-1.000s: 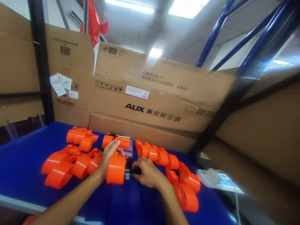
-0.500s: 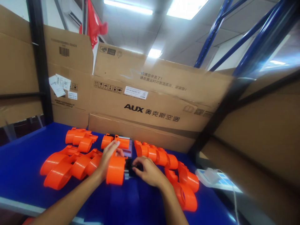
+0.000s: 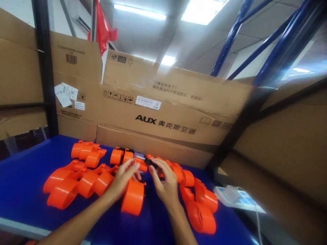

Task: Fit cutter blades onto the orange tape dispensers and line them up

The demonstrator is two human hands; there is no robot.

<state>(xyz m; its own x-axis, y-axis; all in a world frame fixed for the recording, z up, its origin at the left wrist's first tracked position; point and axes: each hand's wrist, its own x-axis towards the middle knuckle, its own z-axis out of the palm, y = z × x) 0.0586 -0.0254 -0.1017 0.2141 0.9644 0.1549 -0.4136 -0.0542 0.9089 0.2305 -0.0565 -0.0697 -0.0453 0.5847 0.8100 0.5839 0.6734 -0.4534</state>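
My left hand [image 3: 124, 178] grips an orange plastic part [image 3: 133, 198] with a wide ring end, holding it over the blue table [image 3: 22, 180]. My right hand [image 3: 165, 183] is beside it, its fingers pinched on a small black piece [image 3: 150, 162] at the far end of that part. A row of similar orange parts [image 3: 76, 182] lies to the left of my hands. More orange parts [image 3: 200, 206] lie to the right, and another group of them [image 3: 87, 152] sits further back.
Large cardboard boxes [image 3: 163, 112] wall off the back and right of the table. A black post [image 3: 46, 75] stands at the left. A white power strip [image 3: 236, 196] with a cable lies at the table's right edge. Blue rack beams [image 3: 230, 37] rise overhead.
My right hand rose from the table beside the orange part and moved to its far end, pinching the black piece. The part shifted slightly toward me in my left hand.
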